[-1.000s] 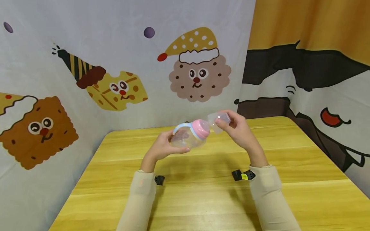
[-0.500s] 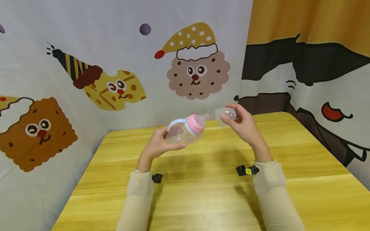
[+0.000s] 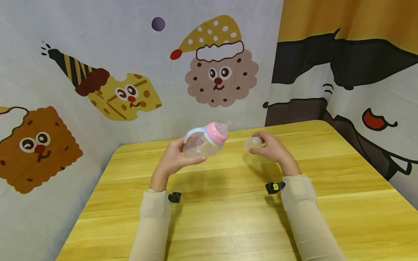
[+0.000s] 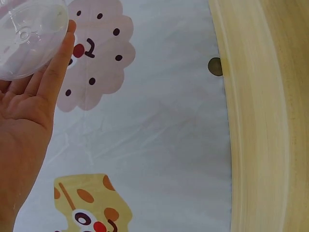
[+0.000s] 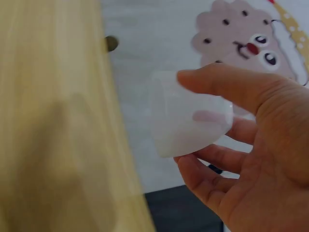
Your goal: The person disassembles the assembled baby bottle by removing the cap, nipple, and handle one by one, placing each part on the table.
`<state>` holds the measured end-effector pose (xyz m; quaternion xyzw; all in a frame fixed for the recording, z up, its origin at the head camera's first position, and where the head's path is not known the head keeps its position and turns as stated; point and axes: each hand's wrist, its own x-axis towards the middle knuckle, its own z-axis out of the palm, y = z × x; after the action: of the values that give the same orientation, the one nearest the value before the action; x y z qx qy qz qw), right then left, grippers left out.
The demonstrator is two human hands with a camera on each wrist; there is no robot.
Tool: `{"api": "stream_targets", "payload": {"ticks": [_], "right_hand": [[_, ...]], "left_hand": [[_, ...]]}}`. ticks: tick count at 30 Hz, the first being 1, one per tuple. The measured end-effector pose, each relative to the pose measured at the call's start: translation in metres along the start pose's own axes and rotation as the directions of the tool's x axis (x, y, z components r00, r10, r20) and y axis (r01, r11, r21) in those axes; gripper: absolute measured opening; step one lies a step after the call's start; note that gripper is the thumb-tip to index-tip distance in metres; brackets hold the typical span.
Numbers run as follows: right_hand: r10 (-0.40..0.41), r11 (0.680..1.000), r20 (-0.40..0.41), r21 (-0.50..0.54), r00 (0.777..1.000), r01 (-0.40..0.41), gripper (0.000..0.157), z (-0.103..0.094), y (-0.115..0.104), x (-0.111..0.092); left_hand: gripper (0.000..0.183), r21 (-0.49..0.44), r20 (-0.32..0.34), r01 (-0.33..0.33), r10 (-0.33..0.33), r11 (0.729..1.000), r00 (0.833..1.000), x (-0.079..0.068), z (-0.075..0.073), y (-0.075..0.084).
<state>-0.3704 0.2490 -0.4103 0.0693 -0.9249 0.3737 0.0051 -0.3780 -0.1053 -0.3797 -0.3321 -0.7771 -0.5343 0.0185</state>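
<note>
My left hand [image 3: 174, 157] holds a clear baby bottle [image 3: 200, 145] with a pink collar, a pale nipple and blue-and-yellow handles. The bottle is tilted, its nipple pointing up and to the right. In the left wrist view the bottle's clear base [image 4: 34, 38] rests against the fingers. To the right, my right hand [image 3: 273, 149] grips a translucent dome-shaped bottle cap [image 3: 253, 144] between thumb and fingers. In the right wrist view the cap [image 5: 186, 116] has its open side facing left. Cap and bottle are apart, both above the table.
A wood-grain table [image 3: 225, 217] spreads beneath both hands. Behind it hangs a white cloth [image 3: 140, 43] printed with cartoon biscuits and cheese. Another printed curtain [image 3: 346, 72] closes off the right side. Each wrist wears a small black camera.
The cap has come away from the bottle's nipple. My right hand has then lowered it toward the table, while the left hand and bottle have shifted slightly left and up in view.
</note>
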Motion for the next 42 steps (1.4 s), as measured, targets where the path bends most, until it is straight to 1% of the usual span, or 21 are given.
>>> {"api": "stream_targets", "payload": {"ticks": [3, 9, 14, 20, 24, 26, 28, 31, 33, 35, 37, 42], "right_hand": [[0.023, 1.0, 0.039, -0.017, 0.999, -0.022, 0.058, 0.005, 0.009, 0.0], [0.065, 0.998, 0.102, 0.006, 0.993, -0.065, 0.059, 0.015, 0.024, 0.002], [0.073, 0.997, 0.115, 0.023, 0.991, -0.076, 0.057, 0.019, 0.029, 0.003], [0.086, 0.995, 0.124, 0.03, 0.989, -0.09, 0.059, 0.021, 0.032, 0.002], [0.084, 0.996, 0.134, 0.017, 0.987, -0.087, 0.067, 0.02, 0.031, 0.002], [0.08, 0.997, 0.133, -0.002, 0.988, -0.08, 0.072, 0.016, 0.027, 0.001], [0.048, 0.999, 0.114, -0.006, 0.992, -0.047, 0.077, 0.01, 0.02, -0.002], [-0.05, 0.998, 0.067, 0.03, 0.996, 0.048, 0.078, -0.002, 0.002, -0.006], [-0.126, 0.99, 0.034, 0.074, 0.991, 0.123, 0.076, -0.01, -0.012, -0.009], [-0.181, 0.978, 0.011, 0.111, 0.983, 0.178, 0.074, -0.016, -0.026, -0.013], [-0.209, 0.967, -0.008, 0.147, 0.978, 0.208, 0.072, -0.022, -0.039, -0.018], [-0.233, 0.947, -0.016, 0.226, 0.972, 0.23, 0.067, -0.029, -0.065, -0.028]], "left_hand": [[0.061, 0.018, -0.004, -0.013, 0.013, 1.0, 1.0, 0.0, 0.0, 0.0], [0.059, 0.039, -0.006, -0.019, 0.02, 0.999, 1.0, 0.001, 0.0, 0.001], [0.059, 0.045, -0.009, -0.017, 0.018, 0.999, 1.0, -0.001, -0.002, 0.002], [0.062, 0.046, -0.007, -0.008, 0.009, 0.999, 1.0, -0.002, -0.002, 0.003], [0.063, 0.035, 0.002, -0.008, 0.008, 0.999, 1.0, -0.003, -0.001, 0.003], [0.063, 0.03, 0.01, -0.01, 0.01, 0.999, 1.0, -0.002, -0.001, 0.003], [0.062, 0.029, 0.016, -0.012, 0.011, 1.0, 1.0, -0.002, 0.0, 0.004], [0.061, 0.033, 0.019, -0.013, 0.012, 0.999, 1.0, -0.002, 0.001, 0.004], [0.06, 0.037, 0.018, -0.013, 0.012, 0.999, 1.0, -0.002, 0.001, 0.003], [0.06, 0.04, 0.019, -0.013, 0.012, 0.999, 1.0, -0.002, 0.001, 0.003], [0.061, 0.04, 0.02, -0.012, 0.011, 0.999, 1.0, -0.002, 0.002, 0.002], [0.06, 0.034, 0.028, 0.012, -0.013, 0.999, 1.0, -0.001, 0.004, 0.005]]}}
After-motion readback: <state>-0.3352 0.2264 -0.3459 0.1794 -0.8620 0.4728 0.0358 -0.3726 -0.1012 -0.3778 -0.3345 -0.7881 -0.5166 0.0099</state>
